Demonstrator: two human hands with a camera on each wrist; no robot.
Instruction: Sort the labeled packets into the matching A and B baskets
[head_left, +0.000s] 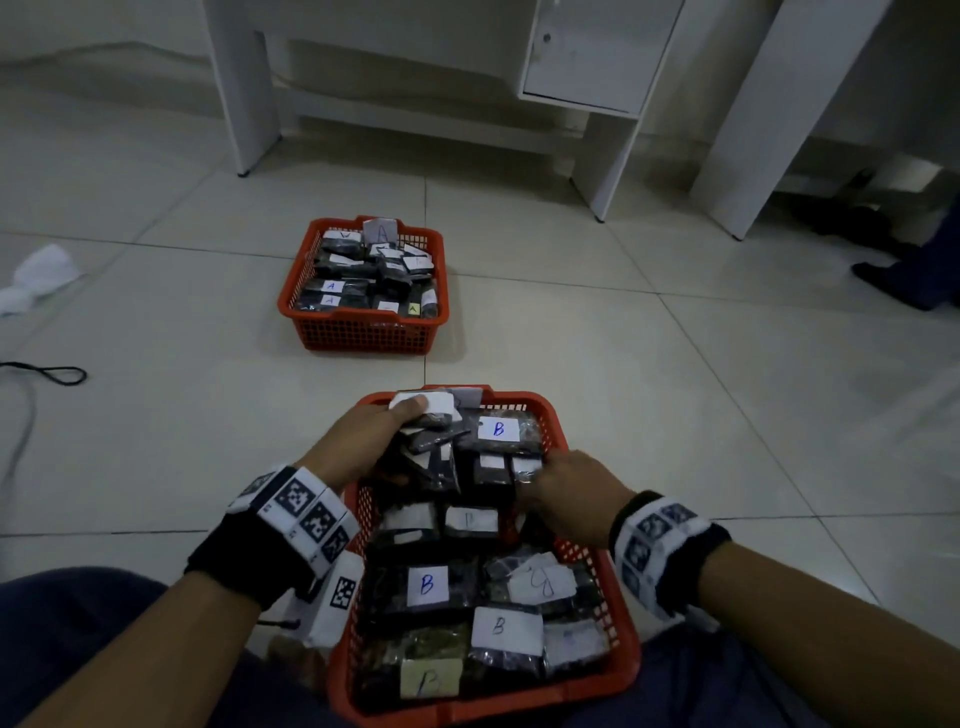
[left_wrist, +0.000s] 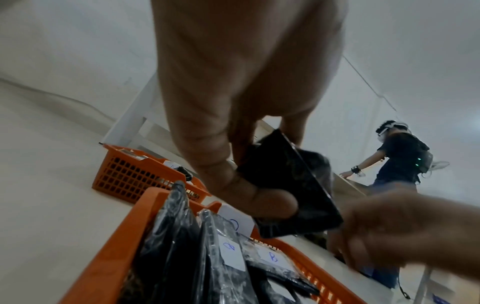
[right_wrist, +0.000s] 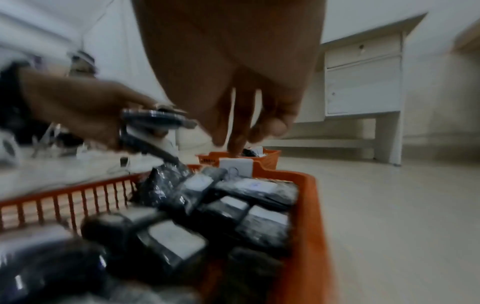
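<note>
Black packets (head_left: 470, 597), white B labels

orange baskets (head_left: 548, 410), black packets (head_left: 452, 584), white labels (head_left: 498, 429), checkered wristbands (head_left: 304, 506).

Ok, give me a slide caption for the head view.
Left hand holds packets over the near basket; right hand reaches in.

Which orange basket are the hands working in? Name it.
The near basket, between the person's knees, full of packets marked B; the far basket sits untouched, holding A packets.
</note>
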